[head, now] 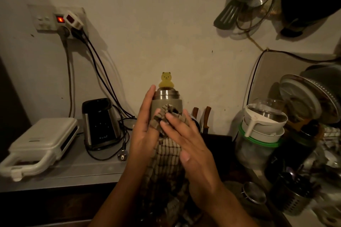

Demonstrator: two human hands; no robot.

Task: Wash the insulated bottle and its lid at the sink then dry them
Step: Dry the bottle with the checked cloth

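Observation:
The insulated bottle [167, 100] stands upright in the middle of the view, grey-green with a bare steel neck and no lid on it. A brown checked cloth [166, 155] wraps its lower body and hangs down. My left hand [145, 127] lies along the bottle's left side with straight fingers, the thumb on the cloth. My right hand [186, 145] presses the cloth against the bottle's front and right side with flat fingers. I cannot see the lid.
A yellow bear figure [166, 80] sits on the wall behind the bottle. Left on the counter [73, 169] stand a white sandwich maker [40, 145] and a black blender base [99, 121] with cables. Stacked containers [262, 131] and a cutlery holder [293, 193] crowd the right. Utensils [239, 5] hang above.

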